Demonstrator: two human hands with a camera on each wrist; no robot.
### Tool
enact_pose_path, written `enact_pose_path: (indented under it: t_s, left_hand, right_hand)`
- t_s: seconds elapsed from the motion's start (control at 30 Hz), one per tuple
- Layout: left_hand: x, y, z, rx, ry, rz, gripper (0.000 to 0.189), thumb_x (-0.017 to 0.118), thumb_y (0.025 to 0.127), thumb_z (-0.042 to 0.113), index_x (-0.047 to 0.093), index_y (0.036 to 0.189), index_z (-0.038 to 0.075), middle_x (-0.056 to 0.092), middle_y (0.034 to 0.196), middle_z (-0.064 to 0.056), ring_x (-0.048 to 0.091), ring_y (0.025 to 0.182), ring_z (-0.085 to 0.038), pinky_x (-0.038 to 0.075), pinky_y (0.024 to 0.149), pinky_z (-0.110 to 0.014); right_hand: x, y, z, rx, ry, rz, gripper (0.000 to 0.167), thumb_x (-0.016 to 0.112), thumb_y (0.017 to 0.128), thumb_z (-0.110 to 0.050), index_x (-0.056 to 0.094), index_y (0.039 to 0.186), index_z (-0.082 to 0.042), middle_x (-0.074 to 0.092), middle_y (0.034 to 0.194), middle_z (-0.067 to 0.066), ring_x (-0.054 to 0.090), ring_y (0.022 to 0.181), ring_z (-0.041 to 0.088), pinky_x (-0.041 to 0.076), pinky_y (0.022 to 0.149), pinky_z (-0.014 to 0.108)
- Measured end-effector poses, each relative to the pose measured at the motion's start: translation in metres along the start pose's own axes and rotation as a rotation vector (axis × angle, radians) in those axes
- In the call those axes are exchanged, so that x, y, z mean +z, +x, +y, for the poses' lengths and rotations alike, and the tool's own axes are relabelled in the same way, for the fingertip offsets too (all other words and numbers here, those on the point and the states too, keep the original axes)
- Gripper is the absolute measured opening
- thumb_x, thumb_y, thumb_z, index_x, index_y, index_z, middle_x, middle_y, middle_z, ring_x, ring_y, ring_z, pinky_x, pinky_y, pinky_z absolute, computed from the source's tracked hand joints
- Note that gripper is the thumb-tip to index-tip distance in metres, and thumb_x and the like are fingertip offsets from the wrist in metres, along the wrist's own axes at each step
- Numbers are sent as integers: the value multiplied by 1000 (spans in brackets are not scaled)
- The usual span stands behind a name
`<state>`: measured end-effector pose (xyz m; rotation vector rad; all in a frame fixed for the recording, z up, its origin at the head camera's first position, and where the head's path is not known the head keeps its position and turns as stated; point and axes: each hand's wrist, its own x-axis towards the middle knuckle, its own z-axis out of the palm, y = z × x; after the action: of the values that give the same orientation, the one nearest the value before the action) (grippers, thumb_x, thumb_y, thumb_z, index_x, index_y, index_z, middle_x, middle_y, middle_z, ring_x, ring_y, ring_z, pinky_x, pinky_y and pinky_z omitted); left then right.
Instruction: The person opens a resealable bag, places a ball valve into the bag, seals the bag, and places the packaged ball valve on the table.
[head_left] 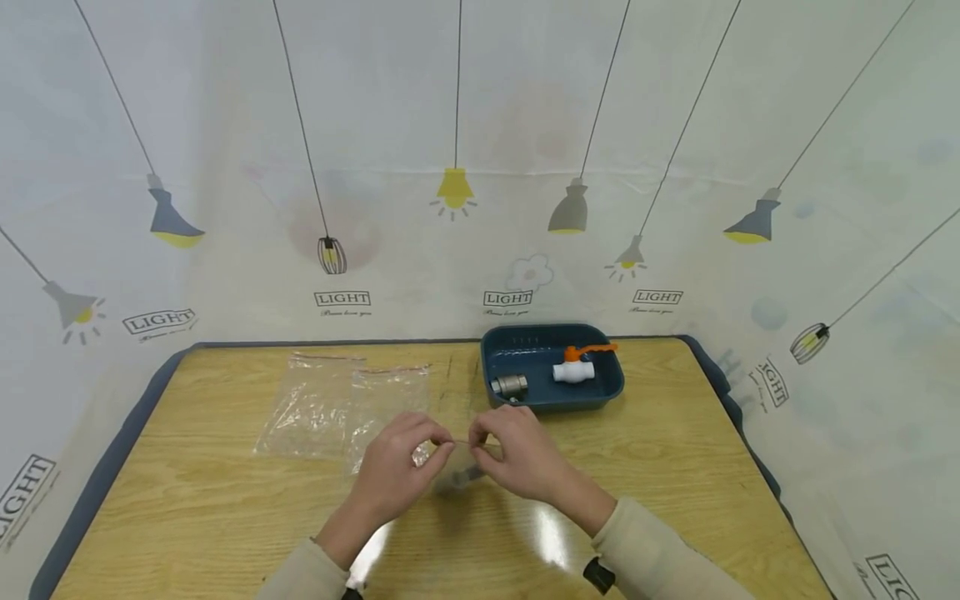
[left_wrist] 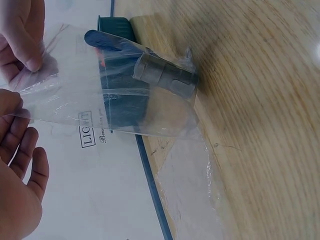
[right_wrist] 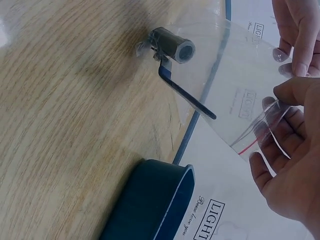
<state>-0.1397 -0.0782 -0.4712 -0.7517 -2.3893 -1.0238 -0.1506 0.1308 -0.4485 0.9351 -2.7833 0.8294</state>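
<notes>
Between thumb and fingertips my left hand (head_left: 397,467) pinches the top edge of a clear zip bag (left_wrist: 60,95). My right hand (head_left: 521,450) pinches the same edge a short way to the right. The bag hangs from both hands, with a red line along its zip strip (right_wrist: 248,146). Inside, at the bottom, lies a metal ball valve (right_wrist: 172,45) with a blue lever (right_wrist: 187,95) slanting up toward the opening. The valve sits close over the wooden table (head_left: 645,483). In the head view the hands hide much of the bag.
A dark blue bin (head_left: 551,408) stands at the back, right of centre. It holds a metal valve (head_left: 510,385) and a white plastic valve (head_left: 573,372) with an orange lever. Two flat clear bags (head_left: 311,408) lie left of my hands. A printed cloth backdrop (head_left: 405,275) rises behind the table.
</notes>
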Motion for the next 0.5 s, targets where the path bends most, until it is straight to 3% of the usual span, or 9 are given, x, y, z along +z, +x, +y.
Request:
enact_pose_path:
  t_s: [0.5]
  left_hand:
    - [0, -1, -1, 4, -12, -4, 11, 76, 83, 15, 70, 83, 23, 64, 84, 14, 58, 83, -2, 52, 72, -24]
  right_hand:
    - [-3, -2, 2, 4, 11, -21, 7, 68, 88, -17, 64, 86, -23, 67, 85, -13, 56, 84, 3, 45, 87, 37]
